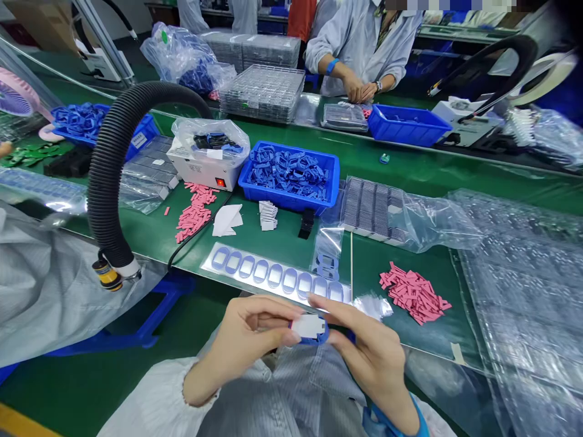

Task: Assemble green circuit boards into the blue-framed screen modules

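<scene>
My left hand (248, 340) and my right hand (368, 349) meet in front of my chest, both pinched on one small blue frame with a white pad (310, 328) on its face. Thumbs and forefingers close on its two ends. Just beyond them on the green bench lies a clear strip of blue oval frames (273, 276). A heap of pink pads (414, 294) lies to the right of my right hand.
A blue bin of blue frames (291, 176) sits mid-bench, beside a white box with a red switch (207, 167). A black corrugated hose (107, 170) arches at left. Bagged trays (392, 215) and plastic sheeting (523, 291) lie right. Another person's hands (359, 91) work across the bench.
</scene>
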The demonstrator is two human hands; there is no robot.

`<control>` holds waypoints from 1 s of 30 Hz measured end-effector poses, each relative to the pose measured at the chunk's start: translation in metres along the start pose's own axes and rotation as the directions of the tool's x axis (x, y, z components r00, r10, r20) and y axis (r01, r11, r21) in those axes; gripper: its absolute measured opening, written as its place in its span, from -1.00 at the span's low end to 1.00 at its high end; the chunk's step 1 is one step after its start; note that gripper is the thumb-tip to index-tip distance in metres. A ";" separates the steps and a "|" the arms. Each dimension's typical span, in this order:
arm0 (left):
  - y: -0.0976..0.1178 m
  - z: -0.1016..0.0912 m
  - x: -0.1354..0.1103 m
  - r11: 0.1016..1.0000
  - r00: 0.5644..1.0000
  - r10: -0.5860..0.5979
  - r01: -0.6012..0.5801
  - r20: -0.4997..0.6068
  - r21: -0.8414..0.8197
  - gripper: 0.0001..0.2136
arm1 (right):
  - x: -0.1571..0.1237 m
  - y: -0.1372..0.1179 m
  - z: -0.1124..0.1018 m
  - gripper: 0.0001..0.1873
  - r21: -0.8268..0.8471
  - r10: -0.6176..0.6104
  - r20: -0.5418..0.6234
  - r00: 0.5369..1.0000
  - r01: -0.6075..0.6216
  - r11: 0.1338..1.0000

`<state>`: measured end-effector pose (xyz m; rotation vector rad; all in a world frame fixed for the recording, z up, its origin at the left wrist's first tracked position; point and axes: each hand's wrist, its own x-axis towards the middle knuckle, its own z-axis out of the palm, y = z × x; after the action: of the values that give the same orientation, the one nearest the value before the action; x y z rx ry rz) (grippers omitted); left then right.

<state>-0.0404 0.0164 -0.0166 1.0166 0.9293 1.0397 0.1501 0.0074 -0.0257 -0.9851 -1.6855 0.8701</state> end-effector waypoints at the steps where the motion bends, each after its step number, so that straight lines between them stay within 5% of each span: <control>1: -0.001 0.002 -0.001 0.992 0.994 0.093 -0.087 -0.058 0.094 -0.82 | -0.002 0.001 0.003 -0.51 0.089 0.117 -0.044 0.992 -0.113 0.990; 3: -0.005 0.005 -0.003 0.890 0.935 0.343 -0.294 -0.086 0.349 -0.69 | -0.007 0.000 0.010 -0.54 0.272 0.316 -0.085 0.945 -0.283 0.920; 5: -0.011 0.008 -0.006 0.704 0.833 0.553 -0.464 -0.005 0.538 -0.57 | -0.009 -0.002 0.016 -0.70 0.389 0.450 -0.102 0.887 -0.381 0.839; 8: -0.018 0.012 -0.007 0.541 0.730 0.679 -0.569 0.077 0.619 -0.43 | -0.009 -0.006 0.021 -0.78 0.482 0.571 -0.114 0.813 -0.458 0.747; 16: -0.035 0.022 -0.006 0.664 0.798 0.599 -0.445 -0.071 0.601 -0.38 | -0.006 -0.004 0.019 -0.71 0.548 0.628 -0.094 0.773 -0.487 0.681; 19: -0.039 0.027 -0.005 0.798 0.865 0.463 -0.310 -0.195 0.517 -0.37 | -0.004 -0.002 0.016 -0.65 0.538 0.628 -0.065 0.776 -0.502 0.677; 21: -0.040 0.030 -0.003 0.930 0.928 0.283 -0.205 -0.240 0.306 -0.27 | -0.002 -0.001 0.009 -0.62 0.505 0.620 -0.077 0.781 -0.506 0.699; 23: -0.040 0.032 0.003 1.000 0.987 -0.004 0.004 -0.158 -0.004 -0.21 | -0.001 -0.001 -0.002 -0.64 0.437 0.596 -0.106 0.796 -0.502 0.747; 24: -0.040 0.034 0.007 0.977 0.984 -0.171 0.161 -0.056 -0.139 -0.22 | -0.001 -0.001 -0.008 -0.66 0.396 0.579 -0.110 0.808 -0.498 0.771; 27: -0.039 0.042 0.020 0.760 0.812 -0.524 0.582 0.258 -0.289 -0.29 | 0.001 -0.003 -0.029 -0.73 0.276 0.533 -0.031 0.845 -0.506 0.817; 30: -0.041 0.052 0.027 0.652 0.711 -0.609 0.701 0.351 -0.289 -0.49 | -0.001 -0.004 -0.043 -0.76 0.211 0.530 0.069 0.845 -0.531 0.821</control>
<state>0.0245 0.0247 -0.0456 0.3586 0.7570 0.4376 0.1900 0.0096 -0.0105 -1.3208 -1.2865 1.3964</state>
